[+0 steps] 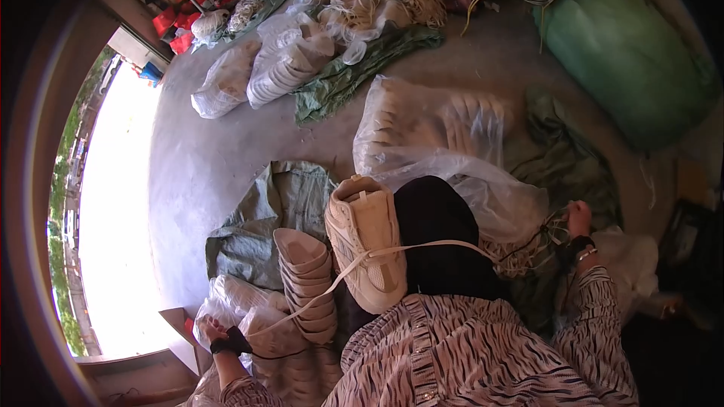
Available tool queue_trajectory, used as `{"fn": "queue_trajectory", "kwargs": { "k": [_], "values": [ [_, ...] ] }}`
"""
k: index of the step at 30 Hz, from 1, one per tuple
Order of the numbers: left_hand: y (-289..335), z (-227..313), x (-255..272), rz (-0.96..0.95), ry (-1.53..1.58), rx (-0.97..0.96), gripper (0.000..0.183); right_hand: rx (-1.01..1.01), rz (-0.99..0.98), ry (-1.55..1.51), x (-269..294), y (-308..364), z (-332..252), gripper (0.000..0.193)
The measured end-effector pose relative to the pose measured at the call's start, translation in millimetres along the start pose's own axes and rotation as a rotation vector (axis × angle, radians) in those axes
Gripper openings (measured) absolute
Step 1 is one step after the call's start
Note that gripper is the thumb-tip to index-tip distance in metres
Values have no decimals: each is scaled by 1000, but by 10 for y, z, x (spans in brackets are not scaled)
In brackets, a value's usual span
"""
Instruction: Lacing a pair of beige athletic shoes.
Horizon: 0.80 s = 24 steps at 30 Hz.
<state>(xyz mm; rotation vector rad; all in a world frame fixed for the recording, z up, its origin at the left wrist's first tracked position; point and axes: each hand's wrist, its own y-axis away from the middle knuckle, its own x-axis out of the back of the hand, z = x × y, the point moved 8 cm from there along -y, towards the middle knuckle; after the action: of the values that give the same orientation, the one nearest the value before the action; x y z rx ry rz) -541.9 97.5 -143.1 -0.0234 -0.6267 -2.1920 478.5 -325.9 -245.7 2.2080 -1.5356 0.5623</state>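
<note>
A cream lace-up sneaker (367, 245) rests on my lap, its toe toward me and its opening away. From its front a pale shoelace (437, 243) stretches out to both sides. My left hand (213, 331), far out at the lower left, is closed on the lace's left end. Out to the right, my right hand (579, 220) is closed too. The lace's right part runs toward it over a bundle of loose laces (516, 258), where its end is hard to follow. Left of the sneaker leans a stack of nested beige shoe pieces (308, 286).
Ahead, a clear plastic bag (430, 124) holds rows of pale shoes. Green woven sheets (260, 211) lie on the grey floor (188, 151). Farther off are more bagged shoe pieces (283, 64), a large green sack (626, 60) and other people. A bright doorway (117, 218) opens at left.
</note>
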Motion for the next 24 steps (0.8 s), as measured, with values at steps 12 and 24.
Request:
{"fn": "queue_trajectory", "kwargs": {
  "k": [12, 24],
  "values": [
    [4518, -637, -2738, -1343, -302, -360, 12, 811, -830, -279, -2184, 2016, -3763, 13],
    [4622, -644, -2688, -1449, -647, -686, 19, 1344, -663, 212, -2050, 2249, -3654, 18]
  ]
}}
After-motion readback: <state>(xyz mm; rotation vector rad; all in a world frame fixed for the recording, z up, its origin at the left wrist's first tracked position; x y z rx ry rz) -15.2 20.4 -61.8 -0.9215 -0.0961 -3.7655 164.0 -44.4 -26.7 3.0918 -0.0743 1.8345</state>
